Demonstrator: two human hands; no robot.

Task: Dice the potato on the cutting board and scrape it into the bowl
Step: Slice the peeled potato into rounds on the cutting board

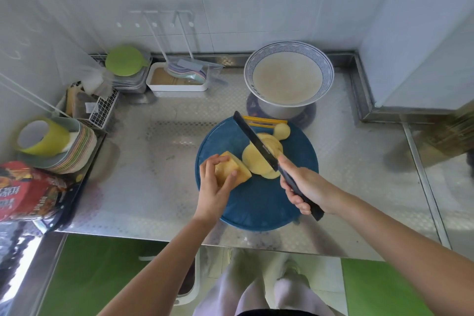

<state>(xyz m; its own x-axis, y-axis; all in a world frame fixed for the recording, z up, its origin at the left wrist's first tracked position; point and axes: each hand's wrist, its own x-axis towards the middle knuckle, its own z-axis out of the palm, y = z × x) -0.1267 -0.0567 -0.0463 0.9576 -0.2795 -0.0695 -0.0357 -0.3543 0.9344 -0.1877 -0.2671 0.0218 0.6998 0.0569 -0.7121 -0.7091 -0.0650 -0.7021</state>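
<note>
Hidden: the left hand covers the near side of the potato chunk; the knife lies across the potato slices and hides a strip of them, and most of its handle is buried in the right hand.
Cut off: a red packet runs out of the left edge; the person's legs show only in part at the bottom.
Hard to make out: a thin yellow item lies at the board's far edge, and what it is cannot be told. The bowl's pale inside is perhaps liquid, perhaps bare glaze.
Surface: patterned steel, with a raised lip at the back.
Room: pale tiled walls on three sides, green flooring below the front edge.
Left side: a stack of plates with a green cup tipped on it, a wire basket, a green lid and a white container.
Cutting board: round, blue, near the front edge.
Bowl: white with a blue patterned rim, just behind the board, raised on a metal base.
Potato: pale yellow, peeled, all on the board. The thick uncut chunk is on the left, overlapping flat slices lie in the middle, and a small rounded end piece is at the far side.
Left hand: fingers curled over the chunk, gripping it.
Right hand: wrapped round the knife handle, with the dark blade angled up and away over the slices.
</note>
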